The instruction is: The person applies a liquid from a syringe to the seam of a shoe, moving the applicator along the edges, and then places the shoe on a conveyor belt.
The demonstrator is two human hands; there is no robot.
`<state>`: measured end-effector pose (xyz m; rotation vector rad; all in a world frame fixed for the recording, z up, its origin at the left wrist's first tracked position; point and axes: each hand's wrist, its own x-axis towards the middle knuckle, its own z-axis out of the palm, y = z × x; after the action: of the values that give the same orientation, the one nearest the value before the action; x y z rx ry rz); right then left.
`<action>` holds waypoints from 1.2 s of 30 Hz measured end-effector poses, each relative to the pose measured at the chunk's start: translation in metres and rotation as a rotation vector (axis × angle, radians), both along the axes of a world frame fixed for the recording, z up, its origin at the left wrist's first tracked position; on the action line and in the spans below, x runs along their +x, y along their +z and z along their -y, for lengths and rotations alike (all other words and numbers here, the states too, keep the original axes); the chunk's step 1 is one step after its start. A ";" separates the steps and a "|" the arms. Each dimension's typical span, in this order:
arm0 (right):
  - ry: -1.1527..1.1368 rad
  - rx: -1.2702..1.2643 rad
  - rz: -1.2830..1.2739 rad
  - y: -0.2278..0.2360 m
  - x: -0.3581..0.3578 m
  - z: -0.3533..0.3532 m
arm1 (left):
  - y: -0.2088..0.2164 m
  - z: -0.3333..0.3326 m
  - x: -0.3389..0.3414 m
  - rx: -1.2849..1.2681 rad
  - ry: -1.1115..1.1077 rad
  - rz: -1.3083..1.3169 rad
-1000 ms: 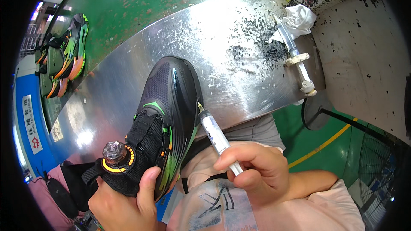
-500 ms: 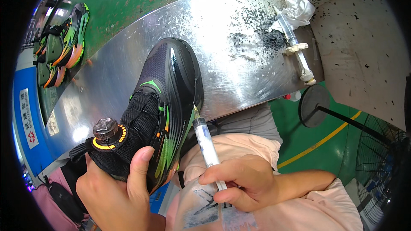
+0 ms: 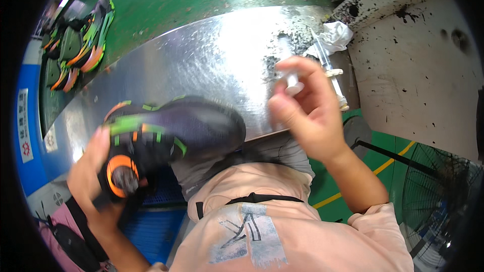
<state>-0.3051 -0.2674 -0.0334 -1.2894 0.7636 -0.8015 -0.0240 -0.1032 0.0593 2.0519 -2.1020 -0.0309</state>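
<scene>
Gripping a dark shoe (image 3: 171, 133) at its heel, the left hand (image 3: 93, 171) wraps it; at two o'clock, the right hand (image 3: 305, 108) pinches a syringe (image 3: 288, 68).

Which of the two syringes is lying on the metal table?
The long syringe lies flat at the table's far right edge, beside the crumpled white cloth. The other syringe is off the table, gripped in the right hand.

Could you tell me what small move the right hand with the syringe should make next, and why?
Probably set the syringe down on the metal table beside the other syringe: the right hand holds it raised, away from the dark shoe in the left hand.
</scene>
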 end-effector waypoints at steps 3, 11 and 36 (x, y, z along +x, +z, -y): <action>0.190 0.196 0.147 -0.001 0.017 -0.012 | -0.025 -0.049 -0.003 -0.112 0.045 0.052; 0.293 0.310 0.118 0.008 0.022 -0.012 | -0.035 -0.051 -0.006 -0.202 -0.010 0.106; 0.132 0.053 -0.060 0.014 0.020 0.042 | -0.024 0.004 0.034 -0.273 0.090 -0.208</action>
<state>-0.2854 -0.3096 -0.0190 -1.3064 0.7347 -0.6348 0.0105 -0.1076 0.0353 1.8903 -1.7805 0.0509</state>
